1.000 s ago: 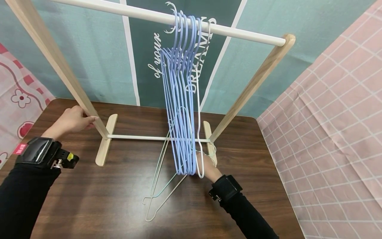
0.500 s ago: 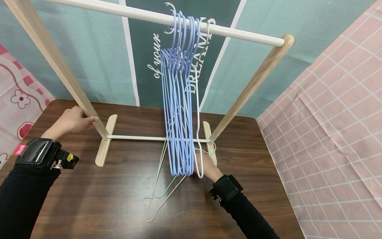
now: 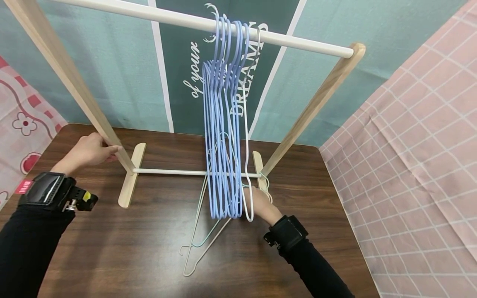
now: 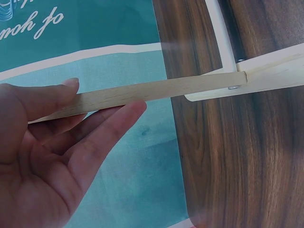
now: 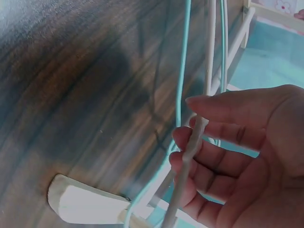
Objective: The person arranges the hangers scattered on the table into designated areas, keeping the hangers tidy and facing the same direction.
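My left hand (image 3: 93, 150) pinches the left wooden post (image 3: 72, 80) of a clothes rack between thumb and fingers; the left wrist view shows this post (image 4: 190, 86) up close. Low at the right end, behind a white hanger, my right hand (image 3: 262, 203) grips a thin pale hanger (image 5: 179, 190), fingers curled round its rod. Beside it runs a teal hanger (image 5: 180, 71), apparently tangled with it. In the head view the pale hanger's hook end (image 3: 213, 241) sticks out over the table. Hanging blue hangers (image 3: 237, 145) hide the middle of both.
Several blue hangers and one white hanger (image 3: 246, 124) with a metal hook hang from the rack's white top rod (image 3: 298, 41). A lower white bar (image 3: 171, 171) joins the rack's feet. Below is a brown wooden table (image 3: 149, 256); patterned cloths stand around it.
The blue hangers' lower ends have swung slightly left. My right hand has shifted a little up and right, with the pale hanger moving slightly. My left hand stays on the post.
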Available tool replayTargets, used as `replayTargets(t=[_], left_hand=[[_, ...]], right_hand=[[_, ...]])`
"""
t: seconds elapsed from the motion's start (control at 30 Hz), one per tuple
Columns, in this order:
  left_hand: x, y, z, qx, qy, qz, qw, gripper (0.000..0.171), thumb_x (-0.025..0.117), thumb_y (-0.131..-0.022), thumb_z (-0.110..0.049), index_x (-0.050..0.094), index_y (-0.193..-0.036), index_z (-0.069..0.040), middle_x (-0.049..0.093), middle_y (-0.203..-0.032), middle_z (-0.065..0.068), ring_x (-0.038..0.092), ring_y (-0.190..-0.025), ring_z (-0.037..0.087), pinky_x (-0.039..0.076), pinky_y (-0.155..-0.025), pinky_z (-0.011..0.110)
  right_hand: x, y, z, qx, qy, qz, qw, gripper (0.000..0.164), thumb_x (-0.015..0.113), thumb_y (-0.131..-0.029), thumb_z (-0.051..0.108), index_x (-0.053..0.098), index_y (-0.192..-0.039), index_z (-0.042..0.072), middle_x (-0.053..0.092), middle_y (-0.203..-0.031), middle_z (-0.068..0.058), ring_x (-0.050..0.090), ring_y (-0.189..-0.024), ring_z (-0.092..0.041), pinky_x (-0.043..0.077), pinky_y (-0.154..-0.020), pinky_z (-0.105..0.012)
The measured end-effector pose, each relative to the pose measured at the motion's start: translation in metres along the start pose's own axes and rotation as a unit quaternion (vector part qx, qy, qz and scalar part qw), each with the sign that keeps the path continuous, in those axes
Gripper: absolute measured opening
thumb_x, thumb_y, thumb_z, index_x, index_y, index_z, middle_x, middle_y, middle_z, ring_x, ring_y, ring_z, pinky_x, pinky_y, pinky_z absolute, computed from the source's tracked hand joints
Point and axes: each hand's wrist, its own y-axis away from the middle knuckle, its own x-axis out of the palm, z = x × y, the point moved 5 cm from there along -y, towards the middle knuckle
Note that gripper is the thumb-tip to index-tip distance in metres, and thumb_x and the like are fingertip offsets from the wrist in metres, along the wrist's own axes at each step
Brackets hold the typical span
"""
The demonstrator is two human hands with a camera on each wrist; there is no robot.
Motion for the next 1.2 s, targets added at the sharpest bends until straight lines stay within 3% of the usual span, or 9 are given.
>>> replayTargets(t=[0.17, 0.43, 0.7, 0.93, 1.07, 1.2], left_hand=[[0.000, 0.000, 0.000, -0.001, -0.008, -0.007, 0.9999, 0.040, 0.048, -0.096, -0.022, 0.058, -0.094, 0.017, 0.061, -0.061, 0.002, 0.056, -0.055, 0.015, 0.040, -0.048, 0.029], [0.000, 0.000, 0.000, -0.001, -0.008, -0.007, 0.9999, 0.040, 0.048, -0.096, -0.022, 0.058, -0.096, 0.018, 0.062, -0.062, 0.003, 0.056, -0.056, 0.014, 0.041, -0.048, 0.029], [0.000, -0.001, 0.001, -0.001, -0.003, -0.003, 1.0000, 0.043, 0.048, -0.096, -0.023, 0.058, -0.098, 0.018, 0.063, -0.063, 0.003, 0.057, -0.057, 0.014, 0.041, -0.049, 0.029], [0.001, -0.002, 0.001, 0.008, -0.006, -0.007, 0.9999, 0.040, 0.048, -0.095, -0.022, 0.059, -0.096, 0.017, 0.062, -0.062, 0.003, 0.056, -0.055, 0.014, 0.040, -0.048, 0.029], [0.000, -0.002, 0.001, 0.008, -0.008, -0.005, 0.9999, 0.042, 0.048, -0.095, -0.023, 0.058, -0.097, 0.018, 0.062, -0.062, 0.003, 0.056, -0.055, 0.015, 0.040, -0.047, 0.029], [0.001, 0.000, 0.001, 0.002, -0.010, -0.006, 0.9999, 0.041, 0.048, -0.095, -0.024, 0.059, -0.094, 0.016, 0.061, -0.061, 0.002, 0.055, -0.055, 0.016, 0.039, -0.048, 0.029]], right_hand=[[-0.009, -0.002, 0.002, -0.002, 0.032, -0.012, 0.999, 0.028, 0.054, -0.081, 0.001, 0.045, -0.058, 0.012, 0.049, -0.054, -0.002, 0.055, -0.052, -0.020, 0.047, -0.043, -0.034], [-0.026, -0.004, 0.012, -0.062, 0.111, -0.087, 0.988, 0.021, 0.057, -0.078, 0.000, 0.051, -0.060, 0.010, 0.055, -0.060, -0.006, 0.056, -0.059, -0.027, 0.047, -0.048, -0.039], [-0.040, -0.009, 0.020, -0.071, 0.093, -0.084, 0.990, 0.012, 0.056, -0.083, 0.004, 0.063, -0.074, 0.008, 0.060, -0.073, -0.008, 0.057, -0.069, -0.027, 0.048, -0.051, -0.038], [-0.049, -0.009, 0.020, -0.073, 0.058, -0.065, 0.994, 0.019, 0.049, -0.088, 0.000, 0.058, -0.072, 0.006, 0.054, -0.067, -0.008, 0.053, -0.065, -0.024, 0.047, -0.051, -0.035], [-0.060, -0.008, 0.021, -0.068, 0.070, -0.052, 0.994, 0.023, 0.049, -0.090, -0.004, 0.056, -0.069, 0.004, 0.050, -0.064, -0.008, 0.050, -0.062, -0.021, 0.043, -0.050, -0.031], [-0.075, -0.007, 0.023, -0.072, 0.105, -0.049, 0.991, 0.021, 0.054, -0.083, -0.011, 0.058, -0.068, 0.004, 0.052, -0.065, -0.007, 0.052, -0.065, -0.021, 0.044, -0.050, -0.028]])
